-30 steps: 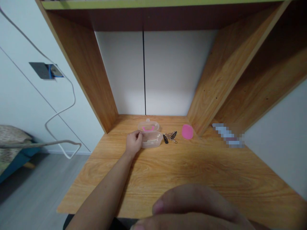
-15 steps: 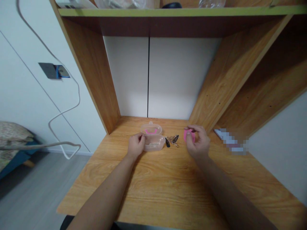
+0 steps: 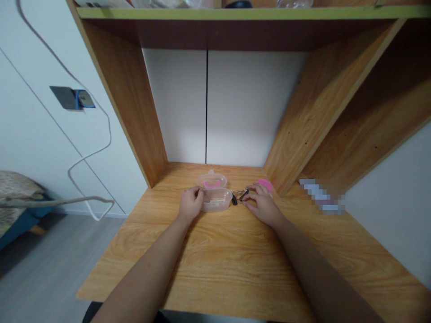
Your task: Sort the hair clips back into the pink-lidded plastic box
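Note:
A clear plastic box (image 3: pixel 217 206) lies on the desk with its lid (image 3: pixel 211 178) swung back behind it, a pink handle on the lid. My left hand (image 3: pixel 191 204) pinches the box's left rim. Right of the box sits a small pile of black hair clips (image 3: pixel 235 199) and thin ring-like pieces, too small to make out fully. Over this pile is my right hand (image 3: pixel 264 206), thumb and fingers apart around a dark clip (image 3: pixel 244 194), with no firm grip showing. Partly behind that hand lies a round pink object (image 3: pixel 266 183).
Wooden side panels (image 3: pixel 131 107) and a white back panel (image 3: pixel 252 107) enclose the desk (image 3: pixel 202 260). A shelf with a green edge (image 3: pixel 215 13) runs overhead. At right lies a blurred-out flat item (image 3: pixel 319 195). A white cable (image 3: pixel 109 130) hangs at left.
My right hand has left the pink object, which now rests on the desk, and moved left to the hair clips. My left hand keeps its hold on the box.

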A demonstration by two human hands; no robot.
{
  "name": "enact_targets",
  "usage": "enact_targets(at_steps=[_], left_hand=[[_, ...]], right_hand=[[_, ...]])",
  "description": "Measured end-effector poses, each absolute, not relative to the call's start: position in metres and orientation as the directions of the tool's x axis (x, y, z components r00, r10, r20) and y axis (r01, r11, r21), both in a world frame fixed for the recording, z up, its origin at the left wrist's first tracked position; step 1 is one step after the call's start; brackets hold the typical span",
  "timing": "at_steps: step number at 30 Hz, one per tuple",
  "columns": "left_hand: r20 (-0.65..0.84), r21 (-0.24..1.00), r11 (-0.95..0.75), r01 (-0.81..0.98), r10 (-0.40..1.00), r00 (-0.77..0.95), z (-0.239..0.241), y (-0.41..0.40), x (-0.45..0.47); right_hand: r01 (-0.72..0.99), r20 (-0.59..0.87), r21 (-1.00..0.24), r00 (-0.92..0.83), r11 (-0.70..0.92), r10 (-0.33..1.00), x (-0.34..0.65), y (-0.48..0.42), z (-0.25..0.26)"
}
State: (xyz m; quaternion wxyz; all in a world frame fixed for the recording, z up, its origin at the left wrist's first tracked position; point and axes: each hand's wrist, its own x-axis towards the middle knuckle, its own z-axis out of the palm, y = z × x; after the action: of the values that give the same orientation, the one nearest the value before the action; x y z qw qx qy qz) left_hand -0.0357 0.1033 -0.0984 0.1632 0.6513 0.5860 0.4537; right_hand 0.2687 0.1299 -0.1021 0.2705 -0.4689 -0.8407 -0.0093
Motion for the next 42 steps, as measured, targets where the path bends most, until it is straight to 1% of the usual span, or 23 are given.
enact_targets(at_steps=[7, 13, 17, 22, 25, 30, 34, 37, 42], left_hand=[[0.403, 0.744, -0.263, 0.615, 0.91, -0.098, -0.101, 0.104, -0.036], [0.405, 0.742, -0.263, 0.617, 0.909, -0.099, -0.098, 0.103, -0.035], [0.404, 0.745, -0.266, 0.613, 0.909, -0.097, -0.096, 0.102, -0.034], [0.402, 0.748, -0.268, 0.607, 0.911, -0.092, -0.097, 0.103, -0.034], [0.404, 0.752, -0.273, 0.6, 0.91, -0.092, -0.099, 0.104, -0.035], [0.386, 0.758, -0.262, 0.598, 0.919, -0.086, -0.102, 0.106, -0.036], [0.403, 0.745, -0.275, 0.608, 0.911, -0.082, -0.101, 0.105, -0.036], [0.41, 0.75, -0.282, 0.599, 0.908, -0.086, -0.101, 0.105, -0.036], [0.402, 0.755, -0.273, 0.597, 0.911, -0.092, -0.101, 0.105, -0.036]], right_hand=[[0.753, 0.506, -0.281, -0.411, 0.595, 0.759, 0.271, 0.125, -0.095], [0.751, 0.501, -0.273, -0.423, 0.602, 0.755, 0.271, 0.127, -0.097], [0.768, 0.474, -0.254, -0.431, 0.588, 0.768, 0.272, 0.128, -0.101], [0.748, 0.477, -0.28, -0.435, 0.602, 0.763, 0.273, 0.131, -0.101], [0.766, 0.476, -0.278, -0.415, 0.58, 0.775, 0.273, 0.133, -0.1], [0.806, 0.432, -0.243, -0.408, 0.54, 0.804, 0.271, 0.132, -0.103], [0.842, 0.404, -0.228, -0.374, 0.488, 0.835, 0.266, 0.129, -0.101], [0.855, 0.433, -0.218, -0.348, 0.471, 0.832, 0.263, 0.125, -0.094], [0.833, 0.563, -0.221, -0.315, 0.507, 0.764, 0.263, 0.121, -0.085]])
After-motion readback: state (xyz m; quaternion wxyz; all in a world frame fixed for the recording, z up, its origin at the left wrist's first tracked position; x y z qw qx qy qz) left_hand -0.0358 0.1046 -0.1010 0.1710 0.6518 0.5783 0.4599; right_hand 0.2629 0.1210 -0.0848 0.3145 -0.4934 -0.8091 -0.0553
